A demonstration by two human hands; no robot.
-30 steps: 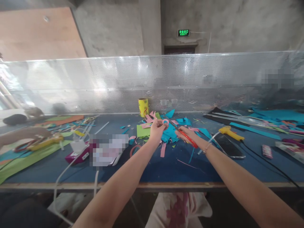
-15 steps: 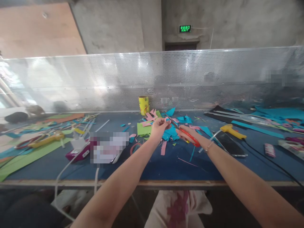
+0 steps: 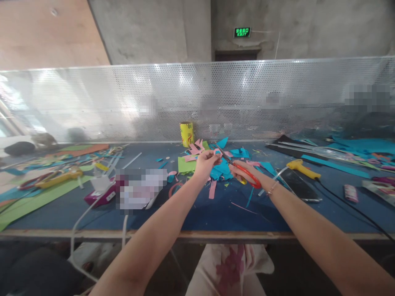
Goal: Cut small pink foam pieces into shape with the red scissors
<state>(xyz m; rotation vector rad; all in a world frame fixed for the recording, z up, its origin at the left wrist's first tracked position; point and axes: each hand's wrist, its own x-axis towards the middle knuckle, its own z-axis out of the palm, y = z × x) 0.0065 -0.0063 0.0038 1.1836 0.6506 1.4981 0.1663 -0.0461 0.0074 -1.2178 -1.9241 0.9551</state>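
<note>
My left hand (image 3: 204,163) pinches a small pink paper ring (image 3: 216,152) above the blue table (image 3: 197,213). My right hand (image 3: 242,172) is closed round the red handles of a pair of scissors (image 3: 243,170). The scissor blades point up and left, and their tips meet the pink ring. Under both hands lies a heap of teal, pink and green paper scraps (image 3: 220,169).
A yellow can (image 3: 187,134) stands at the back by the perforated metal screen (image 3: 197,98). A yellow glue gun (image 3: 300,168) and a black phone (image 3: 296,185) lie to the right. Green sheets (image 3: 37,199), a white cable (image 3: 89,213) and a magenta box (image 3: 101,196) lie left.
Both hands have risen slightly and drifted a little to the right, still holding the pink ring and the scissors. The view has tilted down a touch.
</note>
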